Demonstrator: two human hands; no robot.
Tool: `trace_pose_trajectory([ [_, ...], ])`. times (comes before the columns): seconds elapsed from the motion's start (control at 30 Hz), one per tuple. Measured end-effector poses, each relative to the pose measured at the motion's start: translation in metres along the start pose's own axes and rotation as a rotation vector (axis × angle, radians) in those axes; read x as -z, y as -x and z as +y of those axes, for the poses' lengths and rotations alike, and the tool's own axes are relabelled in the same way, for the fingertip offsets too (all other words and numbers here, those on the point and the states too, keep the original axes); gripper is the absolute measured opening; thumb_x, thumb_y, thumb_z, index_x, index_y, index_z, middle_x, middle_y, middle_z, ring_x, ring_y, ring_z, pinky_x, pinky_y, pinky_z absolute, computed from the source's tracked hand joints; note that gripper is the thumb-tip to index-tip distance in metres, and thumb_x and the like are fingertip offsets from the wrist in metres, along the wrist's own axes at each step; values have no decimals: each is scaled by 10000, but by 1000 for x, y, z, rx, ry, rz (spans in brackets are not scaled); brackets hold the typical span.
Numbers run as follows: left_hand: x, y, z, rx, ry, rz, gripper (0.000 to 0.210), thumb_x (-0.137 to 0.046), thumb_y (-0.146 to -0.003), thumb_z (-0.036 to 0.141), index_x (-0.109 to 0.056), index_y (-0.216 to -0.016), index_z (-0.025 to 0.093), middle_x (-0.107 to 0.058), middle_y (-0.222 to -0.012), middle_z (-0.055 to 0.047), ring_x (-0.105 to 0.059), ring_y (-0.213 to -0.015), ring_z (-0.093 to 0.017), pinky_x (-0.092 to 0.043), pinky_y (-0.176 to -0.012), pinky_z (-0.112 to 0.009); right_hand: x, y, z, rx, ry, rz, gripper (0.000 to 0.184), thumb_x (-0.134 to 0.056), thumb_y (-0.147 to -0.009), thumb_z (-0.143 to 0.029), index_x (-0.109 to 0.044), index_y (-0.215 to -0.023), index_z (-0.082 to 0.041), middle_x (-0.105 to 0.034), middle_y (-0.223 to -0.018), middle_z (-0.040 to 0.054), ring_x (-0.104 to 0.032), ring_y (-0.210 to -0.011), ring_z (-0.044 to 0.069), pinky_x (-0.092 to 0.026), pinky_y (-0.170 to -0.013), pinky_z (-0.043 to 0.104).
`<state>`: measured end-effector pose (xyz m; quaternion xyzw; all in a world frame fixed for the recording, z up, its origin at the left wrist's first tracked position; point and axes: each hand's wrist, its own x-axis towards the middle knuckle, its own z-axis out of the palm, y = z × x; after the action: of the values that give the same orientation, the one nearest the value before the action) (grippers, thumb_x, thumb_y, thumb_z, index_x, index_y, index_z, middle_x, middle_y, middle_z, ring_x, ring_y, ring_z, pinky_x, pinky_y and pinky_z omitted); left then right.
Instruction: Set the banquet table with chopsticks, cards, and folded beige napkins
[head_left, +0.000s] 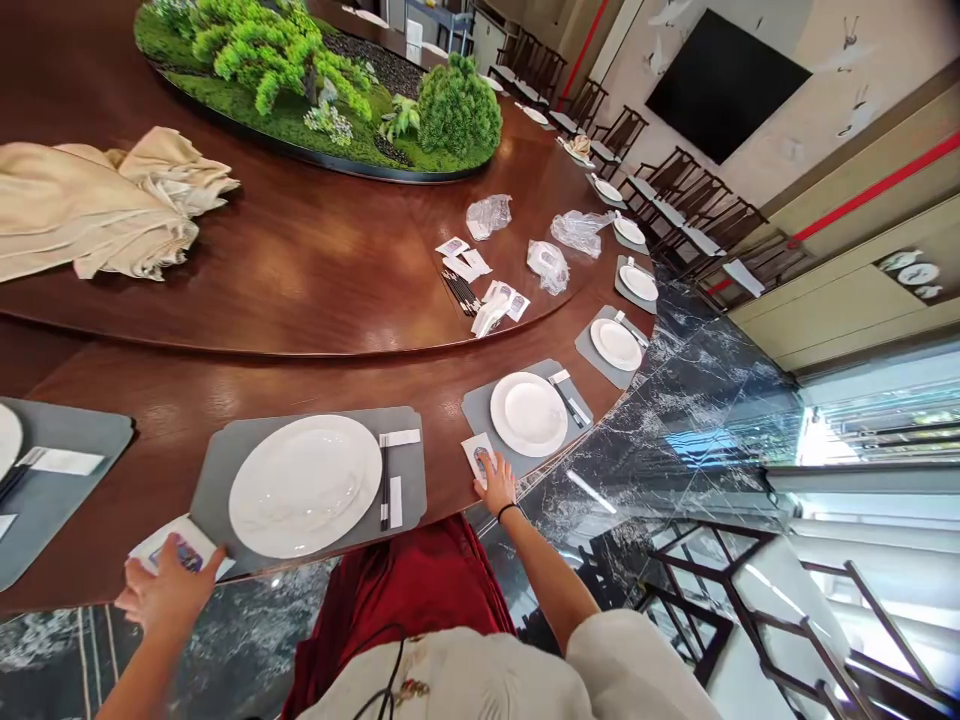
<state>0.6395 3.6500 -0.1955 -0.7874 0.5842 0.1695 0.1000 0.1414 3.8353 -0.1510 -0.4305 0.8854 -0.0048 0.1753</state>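
My left hand [169, 592] rests at the table edge on a white square packet [154, 543] with a dark printed picture. Thumb and index finger are spread over it, and part of the packet is hidden. Another such packet [474, 444] lies beneath the fingertips of my right hand [497, 487], whose fingers are spread. Between my hands, a grey placemat [214, 490] carries a large white plate [304, 485] with black chopsticks [385, 485] to its right. Just beyond the right hand stand stacked white plates [529, 413] on another placemat [478, 403].
Loose packets [506, 298], a bundle of chopsticks [459, 292] and crumpled plastic bags [581, 232] lie on the raised table centre. Beige cloth [112, 205] is heaped at left. A miniature garden [322, 100] stands behind. Chairs [750, 590] are at right.
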Motion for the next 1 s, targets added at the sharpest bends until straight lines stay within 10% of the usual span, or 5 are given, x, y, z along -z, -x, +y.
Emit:
trace_pose_trajectory([
  [0.27,17,1,5,94,288,46,773,-484,-746,606,-285,-1431,308,-153,-1498,-209,-282,-1298,-491,-371,-899,-613,15,-7,4,412,148,-104,836,-638,-703,-203,-329,-1472,-303,-82,-1597,31,-255,-1374,371,-315,-1056,487],
  [0.37,28,-2,10,154,325,31,845,-603,-681,539,-289,-1426,294,-219,-1435,-224,-329,-1259,-476,-391,-891,-575,24,-34,9,652,249,-211,833,-643,-641,-139,-419,-1410,-371,-195,-1573,-31,-91,-1448,329,-144,-1134,544],
  [0.53,32,-15,10,261,385,39,910,-680,-607,441,-297,-1413,260,-308,-1369,-212,-346,-1227,-470,-402,-876,-556,26,-72,1,884,288,-217,657,-649,-660,-243,-526,-1305,-262,-444,-1423,77,-277,-1376,316,-90,-1141,527],
  [0.77,-3,-13,10,-170,290,57,784,-585,-767,407,-253,-1472,327,-233,-1477,-161,-296,-1306,-424,-329,-984,-572,2,-53,-21,497,178,-19,540,-604,-732,-420,-496,-1193,-161,-532,-1138,131,-483,-1053,280,-347,-939,412],
  [1.0,-25,-10,-4,-331,125,130,643,-316,-929,519,-220,-1507,255,-26,-1596,-162,-55,-1448,-372,-146,-1088,-633,-21,-28,29,64,33,298,586,-403,-904,-461,-364,-1407,-161,-467,-1305,188,-473,-1140,332,-404,-884,436],
])
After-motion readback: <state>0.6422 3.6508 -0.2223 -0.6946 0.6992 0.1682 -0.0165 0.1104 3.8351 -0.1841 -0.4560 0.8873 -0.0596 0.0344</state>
